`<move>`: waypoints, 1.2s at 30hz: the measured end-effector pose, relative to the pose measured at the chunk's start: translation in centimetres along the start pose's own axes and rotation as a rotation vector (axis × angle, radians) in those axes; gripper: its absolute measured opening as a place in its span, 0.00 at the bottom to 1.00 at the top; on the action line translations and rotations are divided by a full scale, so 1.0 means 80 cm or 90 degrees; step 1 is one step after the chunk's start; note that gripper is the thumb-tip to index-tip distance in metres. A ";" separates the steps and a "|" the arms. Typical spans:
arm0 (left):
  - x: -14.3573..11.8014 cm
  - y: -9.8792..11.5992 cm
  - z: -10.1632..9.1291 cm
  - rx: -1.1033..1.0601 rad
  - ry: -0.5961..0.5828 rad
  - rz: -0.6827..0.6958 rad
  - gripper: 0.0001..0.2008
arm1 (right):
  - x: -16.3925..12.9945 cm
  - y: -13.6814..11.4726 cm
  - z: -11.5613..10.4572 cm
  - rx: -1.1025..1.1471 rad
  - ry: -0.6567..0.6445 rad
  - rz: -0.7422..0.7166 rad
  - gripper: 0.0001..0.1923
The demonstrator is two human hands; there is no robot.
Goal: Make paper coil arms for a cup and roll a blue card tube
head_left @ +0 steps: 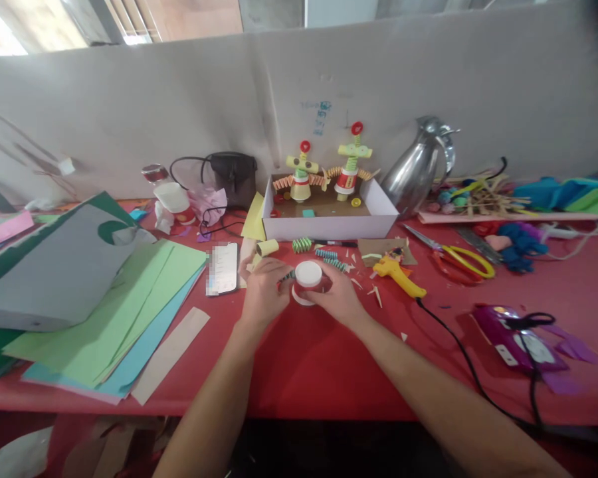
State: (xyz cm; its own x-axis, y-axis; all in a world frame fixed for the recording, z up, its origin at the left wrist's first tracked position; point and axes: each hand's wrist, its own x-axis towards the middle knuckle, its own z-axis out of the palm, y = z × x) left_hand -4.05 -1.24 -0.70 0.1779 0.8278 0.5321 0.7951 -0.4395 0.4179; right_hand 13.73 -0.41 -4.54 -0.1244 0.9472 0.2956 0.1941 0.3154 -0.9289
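Observation:
An upside-down red and white paper cup [307,279] stands on the red table [319,358] in front of me. My right hand [336,295] grips the cup from the right. My left hand [264,289] pinches a small folded green paper spring [286,276] against the cup's left side. Just behind the cup lie more paper springs [301,245] and a small yellow paper roll [268,247].
A white box [329,222] holds two paper-cup figures [323,169]. A yellow glue gun [397,273] with black cord, scissors [458,257], a phone [222,268], stacked coloured paper [124,305], a steel jug [418,166], a black bag [234,176] and a purple device [515,335] lie around.

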 end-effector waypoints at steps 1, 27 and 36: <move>0.000 0.000 0.002 0.006 0.003 0.001 0.11 | 0.000 0.000 0.001 0.000 0.006 -0.006 0.28; 0.005 -0.058 -0.036 -0.352 0.171 -0.271 0.16 | 0.004 0.010 -0.003 -0.066 0.002 -0.003 0.37; 0.006 -0.045 -0.031 -0.116 -0.087 -0.137 0.12 | 0.005 0.009 -0.004 -0.096 -0.008 -0.022 0.31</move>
State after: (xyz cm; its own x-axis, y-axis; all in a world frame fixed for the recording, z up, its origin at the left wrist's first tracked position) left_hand -8.27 -0.14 -0.10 0.1021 0.9425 0.3182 0.7086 -0.2934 0.6418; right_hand 14.14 0.22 -4.99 -0.1456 0.9350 0.3233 0.3339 0.3540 -0.8736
